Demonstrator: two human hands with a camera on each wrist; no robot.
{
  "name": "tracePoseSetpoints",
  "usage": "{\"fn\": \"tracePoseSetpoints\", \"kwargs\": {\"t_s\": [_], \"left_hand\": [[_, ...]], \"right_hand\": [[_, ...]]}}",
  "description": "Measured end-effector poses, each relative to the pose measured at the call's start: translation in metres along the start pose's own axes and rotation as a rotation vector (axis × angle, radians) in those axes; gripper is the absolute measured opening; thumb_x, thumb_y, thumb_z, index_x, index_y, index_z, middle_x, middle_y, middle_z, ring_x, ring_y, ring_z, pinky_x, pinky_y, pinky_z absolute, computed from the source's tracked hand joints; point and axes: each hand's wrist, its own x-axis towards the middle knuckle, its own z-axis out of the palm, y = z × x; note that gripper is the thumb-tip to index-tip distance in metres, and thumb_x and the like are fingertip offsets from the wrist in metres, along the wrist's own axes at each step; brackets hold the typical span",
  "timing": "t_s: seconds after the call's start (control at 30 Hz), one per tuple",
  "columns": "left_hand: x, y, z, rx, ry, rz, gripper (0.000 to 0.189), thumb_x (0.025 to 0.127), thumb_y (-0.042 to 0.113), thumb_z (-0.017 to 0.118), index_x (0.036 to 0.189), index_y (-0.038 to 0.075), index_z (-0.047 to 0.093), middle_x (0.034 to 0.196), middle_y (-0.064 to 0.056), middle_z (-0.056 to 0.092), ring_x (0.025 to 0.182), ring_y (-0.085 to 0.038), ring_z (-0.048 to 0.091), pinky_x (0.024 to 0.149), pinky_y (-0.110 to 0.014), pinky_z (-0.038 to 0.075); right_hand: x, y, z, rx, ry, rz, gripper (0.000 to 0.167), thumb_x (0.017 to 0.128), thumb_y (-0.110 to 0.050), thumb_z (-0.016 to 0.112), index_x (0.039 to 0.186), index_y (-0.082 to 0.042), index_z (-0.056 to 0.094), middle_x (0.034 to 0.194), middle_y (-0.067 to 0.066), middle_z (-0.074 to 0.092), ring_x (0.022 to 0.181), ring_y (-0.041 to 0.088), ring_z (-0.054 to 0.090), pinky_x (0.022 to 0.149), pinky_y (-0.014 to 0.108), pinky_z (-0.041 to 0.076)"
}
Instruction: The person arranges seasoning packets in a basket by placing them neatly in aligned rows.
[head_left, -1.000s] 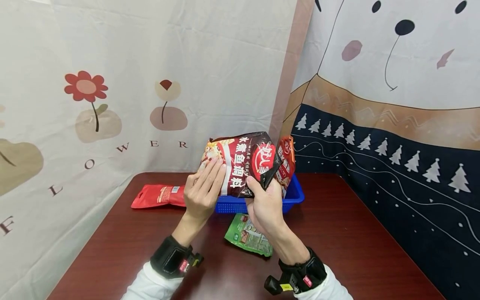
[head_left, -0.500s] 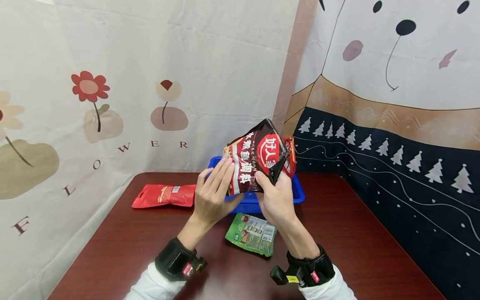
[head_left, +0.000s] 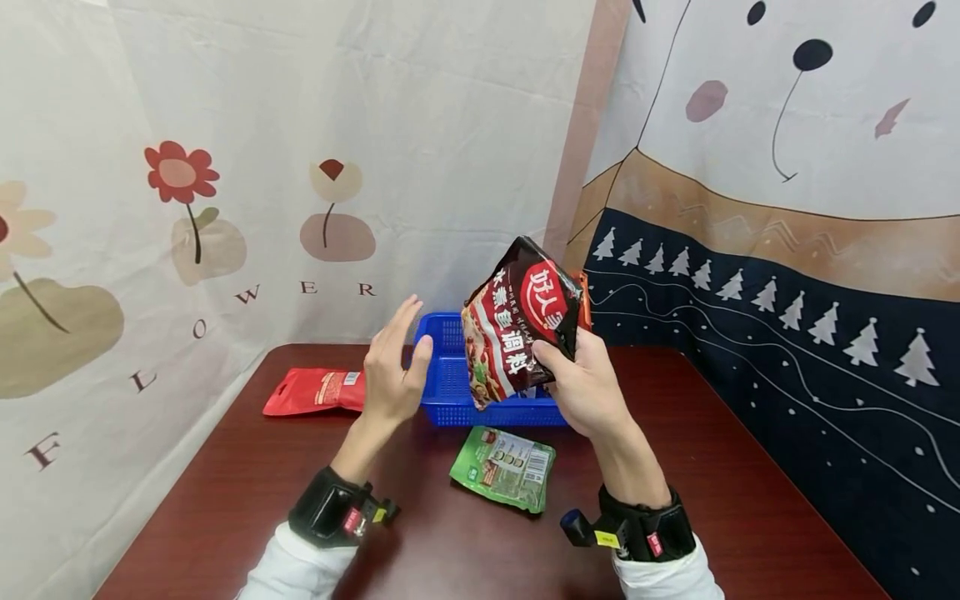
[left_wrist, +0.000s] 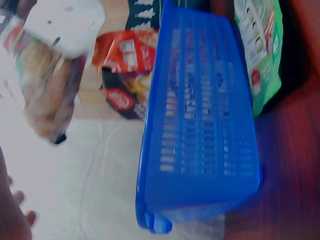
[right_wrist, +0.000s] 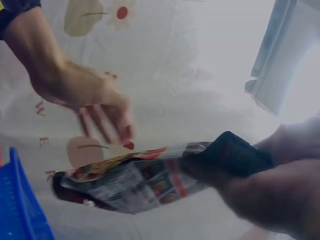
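My right hand (head_left: 588,383) grips a dark seasoning packet (head_left: 517,321) with a red round logo by its right edge, thumb on the printed face. The packet is tilted above the blue basket (head_left: 446,412). In the right wrist view the packet (right_wrist: 135,182) appears edge-on, blurred. Apart from it, to the left, my left hand (head_left: 390,367) is raised with straight fingers, holding nothing. An orange-red packet (left_wrist: 125,52) and a dark packet (left_wrist: 127,95) show above the basket's rim in the left wrist view.
A red packet (head_left: 311,393) lies on the table (head_left: 225,517) left of the basket. Directly in front of the basket lies a green packet (head_left: 502,468). Patterned cloths (head_left: 450,150) hang behind and to the right of the table.
My left hand has come off the dark seasoning packet and moved left. My right hand has moved right with the packet, which now tilts with its lower end down.
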Motion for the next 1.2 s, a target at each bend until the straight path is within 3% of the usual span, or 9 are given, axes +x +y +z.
{"fn": "tracePoseSetpoints", "kwargs": {"t_s": [0.17, 0.27, 0.4, 0.53, 0.67, 0.87, 1.07, 1.13, 1.2], "left_hand": [[0.001, -0.017, -0.01, 0.019, -0.246, -0.299, 0.058, 0.11, 0.029, 0.065, 0.165, 0.011, 0.057, 0.176, -0.012, 0.053, 0.164, -0.037, 0.051, 0.134, -0.064, 0.042], [-0.001, -0.029, -0.011, 0.036, -0.361, -0.411, 0.063, 0.111, 0.03, 0.064, 0.169, 0.01, 0.05, 0.18, -0.014, 0.047, 0.168, -0.038, 0.044, 0.137, -0.063, 0.037], [-0.005, -0.045, -0.009, 0.053, -0.461, -0.532, 0.069, 0.112, 0.03, 0.061, 0.174, 0.007, 0.041, 0.18, -0.02, 0.043, 0.168, -0.043, 0.043, 0.138, -0.063, 0.036], [-0.01, -0.057, -0.006, 0.032, -0.537, -0.632, 0.076, 0.112, 0.03, 0.06, 0.177, 0.004, 0.032, 0.178, -0.028, 0.042, 0.163, -0.049, 0.048, 0.134, -0.065, 0.041], [-0.016, -0.064, 0.0, -0.084, -0.577, -0.681, 0.078, 0.112, 0.023, 0.059, 0.178, -0.002, 0.024, 0.176, -0.032, 0.043, 0.161, -0.048, 0.051, 0.131, -0.062, 0.044], [-0.026, -0.064, 0.006, -0.193, -0.601, -0.725, 0.069, 0.112, 0.01, 0.05, 0.178, 0.005, 0.027, 0.166, -0.03, 0.057, 0.147, -0.047, 0.065, 0.128, -0.064, 0.049], [-0.031, -0.061, 0.008, -0.249, -0.619, -0.726, 0.072, 0.116, 0.009, 0.042, 0.181, 0.004, 0.012, 0.175, -0.032, 0.044, 0.159, -0.052, 0.051, 0.135, -0.068, 0.037], [-0.033, -0.068, 0.011, -0.245, -0.62, -0.712, 0.073, 0.116, 0.011, 0.042, 0.181, 0.004, 0.009, 0.176, -0.032, 0.042, 0.16, -0.053, 0.049, 0.135, -0.069, 0.035], [-0.039, -0.087, 0.018, -0.216, -0.603, -0.696, 0.076, 0.115, 0.016, 0.045, 0.182, 0.008, 0.011, 0.176, -0.028, 0.045, 0.159, -0.048, 0.052, 0.135, -0.067, 0.037]], "right_hand": [[-0.001, -0.005, -0.009, -0.19, -0.029, 0.03, 0.046, 0.117, -0.005, 0.051, 0.162, 0.004, 0.051, 0.148, 0.023, 0.062, 0.125, 0.021, 0.068, 0.098, 0.028, 0.066], [-0.001, -0.007, -0.013, -0.281, -0.039, 0.063, 0.044, 0.117, -0.007, 0.053, 0.16, 0.005, 0.054, 0.151, 0.028, 0.062, 0.128, 0.029, 0.065, 0.099, 0.026, 0.064], [0.001, -0.008, -0.016, -0.356, -0.024, 0.077, 0.042, 0.117, -0.007, 0.057, 0.157, 0.004, 0.058, 0.148, 0.028, 0.065, 0.125, 0.032, 0.064, 0.097, 0.026, 0.062], [0.001, -0.006, -0.019, -0.417, 0.014, 0.053, 0.038, 0.116, -0.006, 0.058, 0.152, 0.004, 0.064, 0.123, 0.026, 0.065, 0.086, 0.021, 0.06, 0.077, 0.025, 0.054], [0.002, -0.004, -0.02, -0.421, 0.028, 0.036, 0.036, 0.116, -0.004, 0.056, 0.149, 0.005, 0.066, 0.092, 0.018, 0.05, 0.057, 0.016, 0.033, 0.06, 0.03, 0.039], [0.002, -0.003, -0.02, -0.437, 0.05, -0.015, 0.025, 0.115, -0.004, 0.057, 0.131, 0.009, 0.072, 0.073, 0.006, 0.04, 0.052, 0.016, 0.03, 0.058, 0.032, 0.036], [0.005, -0.002, -0.02, -0.445, 0.09, -0.042, 0.02, 0.115, -0.003, 0.057, 0.109, 0.01, 0.07, 0.066, 0.005, 0.037, 0.05, 0.018, 0.032, 0.056, 0.033, 0.036], [0.008, -0.002, -0.019, -0.47, 0.101, -0.041, 0.019, 0.115, -0.003, 0.057, 0.108, 0.009, 0.071, 0.066, 0.005, 0.037, 0.051, 0.018, 0.033, 0.057, 0.033, 0.036], [0.012, -0.004, -0.019, -0.504, 0.113, -0.043, 0.019, 0.115, -0.004, 0.058, 0.114, 0.007, 0.074, 0.067, 0.004, 0.037, 0.053, 0.018, 0.032, 0.057, 0.033, 0.036]]}}
